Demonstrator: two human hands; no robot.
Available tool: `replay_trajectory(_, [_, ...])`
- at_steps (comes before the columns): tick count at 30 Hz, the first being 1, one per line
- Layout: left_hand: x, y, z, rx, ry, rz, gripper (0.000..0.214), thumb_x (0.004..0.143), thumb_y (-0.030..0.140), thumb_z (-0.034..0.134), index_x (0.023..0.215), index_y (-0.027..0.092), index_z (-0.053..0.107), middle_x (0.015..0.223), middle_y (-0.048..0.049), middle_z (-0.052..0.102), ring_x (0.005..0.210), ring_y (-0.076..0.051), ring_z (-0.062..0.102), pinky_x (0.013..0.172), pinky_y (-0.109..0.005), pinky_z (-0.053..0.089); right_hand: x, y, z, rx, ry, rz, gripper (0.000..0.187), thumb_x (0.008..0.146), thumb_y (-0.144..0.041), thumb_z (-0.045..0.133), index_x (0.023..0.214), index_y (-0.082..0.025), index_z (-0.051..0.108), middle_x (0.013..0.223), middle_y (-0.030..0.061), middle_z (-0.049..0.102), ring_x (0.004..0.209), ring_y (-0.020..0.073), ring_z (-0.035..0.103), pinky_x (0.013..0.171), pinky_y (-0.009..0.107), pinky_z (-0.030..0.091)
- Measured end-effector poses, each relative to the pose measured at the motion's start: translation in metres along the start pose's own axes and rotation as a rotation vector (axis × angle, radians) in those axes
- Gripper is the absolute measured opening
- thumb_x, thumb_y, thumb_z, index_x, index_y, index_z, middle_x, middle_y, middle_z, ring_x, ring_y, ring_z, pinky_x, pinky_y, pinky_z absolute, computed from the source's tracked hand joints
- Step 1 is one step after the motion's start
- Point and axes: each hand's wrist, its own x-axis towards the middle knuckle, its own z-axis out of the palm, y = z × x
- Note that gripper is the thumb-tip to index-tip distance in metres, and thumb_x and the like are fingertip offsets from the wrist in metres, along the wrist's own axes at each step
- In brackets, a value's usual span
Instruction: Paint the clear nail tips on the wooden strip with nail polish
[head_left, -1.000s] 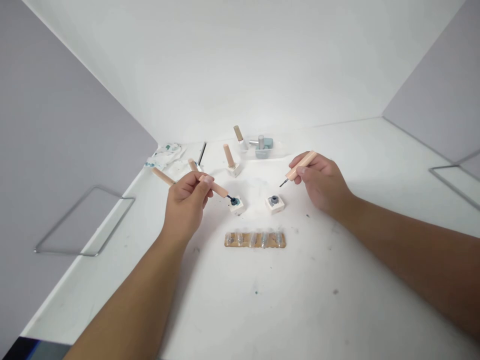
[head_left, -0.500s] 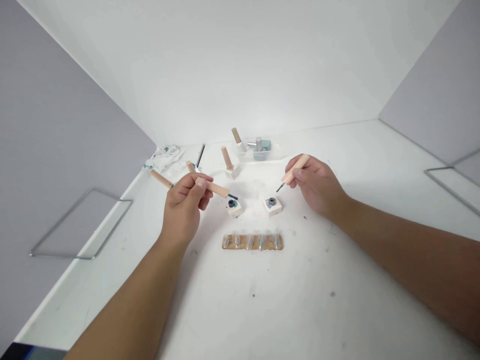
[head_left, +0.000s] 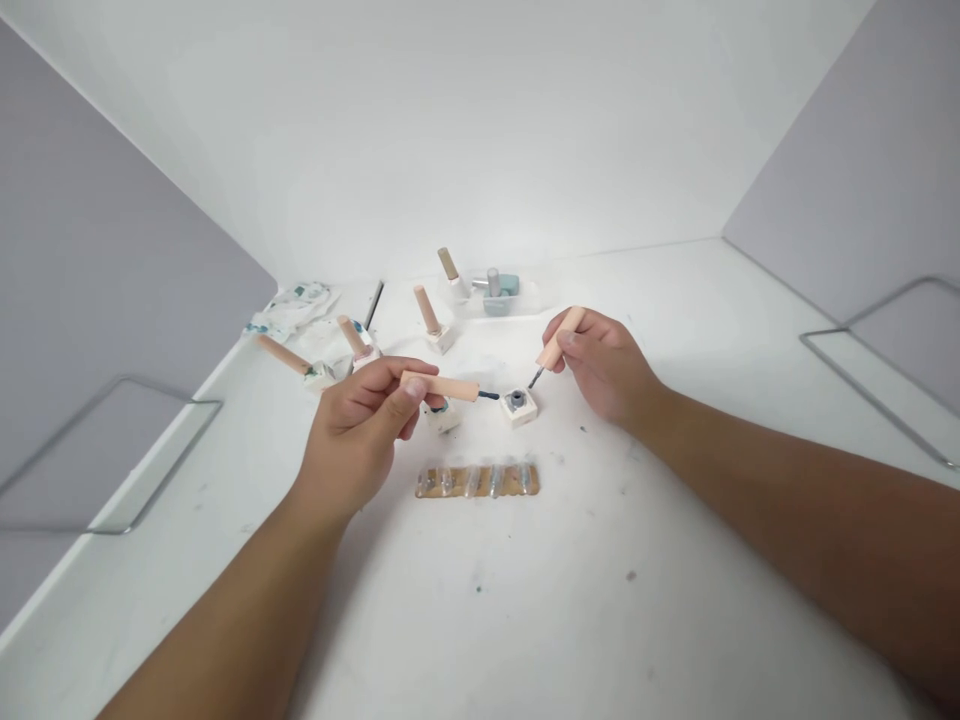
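Observation:
My left hand (head_left: 367,410) pinches a peach-handled brush (head_left: 448,388) held level, its dark teal tip pointing right above a small white square bottle (head_left: 442,416). My right hand (head_left: 600,365) pinches a second peach-handled brush (head_left: 553,348), with its thin tip angled down toward the grey opening of another white square bottle (head_left: 519,406). In front of both bottles lies a tan strip (head_left: 477,481) carrying several clear nail tips.
Three capped bottles with peach caps (head_left: 430,318) (head_left: 354,340) (head_left: 289,358) stand behind my left hand. A clear tray (head_left: 525,296) at the back holds more bottles. Stained tissue (head_left: 294,305) lies back left. Wire frames (head_left: 112,455) (head_left: 877,370) flank the white table.
My left hand lifted its brush out of the teal bottle and swung it level, tip to the right. My right hand lowered its brush tip toward the grey bottle. The view shifted right.

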Motion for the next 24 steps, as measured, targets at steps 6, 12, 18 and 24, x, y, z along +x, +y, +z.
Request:
replay_trajectory(6, [-0.002,0.002,0.003,0.102,0.002,-0.005,0.021,0.090,0.038,0.065,0.099,0.022,0.075,0.075,-0.0036,0.071,0.058,-0.011,0.050,0.053,-0.024,0.042,0.000,-0.001,0.001,-0.015,-0.001,0.019,0.021,0.079,-0.031,0.072,0.065,-0.020,0.061,0.073,0.0009,0.063,0.066,0.0118,0.055,0.063,0.027,0.045])
replay_trajectory(12, [-0.003,-0.001,0.004,0.153,-0.002,-0.026,0.027,0.086,0.044,0.068,0.102,0.024,0.076,0.075,-0.0040,0.069,0.056,-0.011,0.044,0.049,-0.024,0.036,0.001,-0.001,0.000,-0.004,-0.014,0.012,0.020,0.079,-0.029,0.069,0.063,-0.019,0.061,0.071,0.0009,0.062,0.067,0.0118,0.057,0.063,0.027,0.045])
replay_trajectory(18, [-0.005,0.002,0.004,0.189,-0.003,-0.012,0.025,0.086,0.044,0.068,0.100,0.025,0.076,0.074,-0.0030,0.067,0.056,-0.010,0.043,0.049,-0.024,0.035,0.001,0.001,-0.001,0.016,-0.028,0.015,0.019,0.080,-0.024,0.067,0.062,-0.020,0.062,0.070,0.0008,0.063,0.070,0.0121,0.059,0.064,0.026,0.045])
replay_trajectory(24, [-0.004,0.000,-0.007,0.161,-0.058,-0.016,0.019,0.089,0.039,0.066,0.100,0.027,0.075,0.077,-0.0022,0.069,0.057,-0.010,0.047,0.050,-0.023,0.038,-0.003,-0.003,-0.001,0.013,-0.045,-0.016,0.021,0.082,-0.027,0.069,0.064,-0.020,0.063,0.071,0.0011,0.065,0.069,0.0127,0.059,0.064,0.028,0.046])
